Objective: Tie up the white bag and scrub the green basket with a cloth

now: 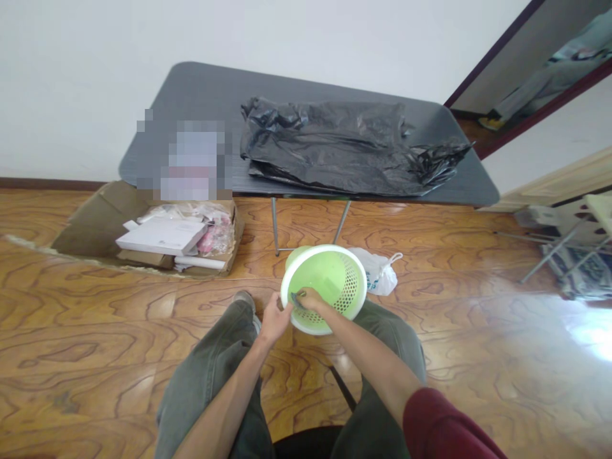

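Note:
A green plastic colander (324, 271) with a white rim is tilted toward me between my knees, its holes showing on the right and lower side. My left hand (276, 317) is closed on its left rim, with the thumb near the inner edge. Inside the colander, my right hand (312, 299) is closed on a small grey-blue cloth or scrubber (296, 299), pressed against the inner left wall. Too little of that piece shows to tell its exact kind. Another light green vessel (294, 256) peeks out behind the colander.
A tied white plastic bag (382, 274) sits on the wooden floor behind the colander. Beyond it stands a dark folding table (210, 83) bearing a crumpled black plastic bag (344, 146). An open cardboard box (95, 220) with packaging is at left. A folding rack (574, 248) stands far right.

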Tool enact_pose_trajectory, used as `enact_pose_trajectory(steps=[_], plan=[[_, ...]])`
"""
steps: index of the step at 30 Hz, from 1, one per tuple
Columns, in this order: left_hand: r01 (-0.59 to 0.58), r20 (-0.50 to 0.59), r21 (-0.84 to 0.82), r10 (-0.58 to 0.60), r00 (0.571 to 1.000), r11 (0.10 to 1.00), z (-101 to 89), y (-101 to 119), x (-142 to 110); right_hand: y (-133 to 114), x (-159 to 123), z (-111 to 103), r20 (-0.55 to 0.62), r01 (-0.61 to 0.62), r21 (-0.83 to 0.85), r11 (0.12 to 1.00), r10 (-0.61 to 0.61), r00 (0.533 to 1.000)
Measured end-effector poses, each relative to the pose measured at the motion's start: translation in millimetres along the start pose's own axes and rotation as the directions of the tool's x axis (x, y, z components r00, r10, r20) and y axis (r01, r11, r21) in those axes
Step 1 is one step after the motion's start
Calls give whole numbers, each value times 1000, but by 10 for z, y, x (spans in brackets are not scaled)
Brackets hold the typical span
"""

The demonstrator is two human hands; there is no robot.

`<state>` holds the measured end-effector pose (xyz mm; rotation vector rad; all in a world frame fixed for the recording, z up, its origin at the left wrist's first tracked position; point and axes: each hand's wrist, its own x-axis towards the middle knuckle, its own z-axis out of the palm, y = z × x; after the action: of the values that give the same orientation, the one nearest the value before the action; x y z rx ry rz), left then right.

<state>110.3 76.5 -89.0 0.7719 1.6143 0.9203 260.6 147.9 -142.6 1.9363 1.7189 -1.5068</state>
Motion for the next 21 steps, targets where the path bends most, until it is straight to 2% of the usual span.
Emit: enact_pose_trajectory(steps=[3, 6, 9, 12, 15, 18, 21], plan=[[48, -26, -30, -49, 998, 998, -39, -19, 26, -193, -5, 102, -32, 7, 183, 983, -1, 999], [61, -44, -80, -65, 997, 995, -99, -15, 33, -249, -57, 135, -76, 46, 226, 973, -29, 997], [54, -70, -110, -62, 996, 993, -166, -10, 18, -147, -139, 49, -52, 49, 56, 997, -46, 998], [70, -73, -132, -80, 994, 989, -205, -29, -28, 13, -208, -103, -44, -56, -220, 974, 48, 998], [105, -62, -162, -116, 991, 981, -205, -71, -109, 102, -249, -186, -70, -143, -315, 938, 128, 989], [84, -55, -212, -97, 994, 974, -193, -105, -205, 71, -261, -122, -92, -156, -194, 969, 141, 986], [39, -7, -241, -42, 999, 970, -197, -104, -281, -40, -235, 42, -106, -109, 47, 993, 113, 988]])
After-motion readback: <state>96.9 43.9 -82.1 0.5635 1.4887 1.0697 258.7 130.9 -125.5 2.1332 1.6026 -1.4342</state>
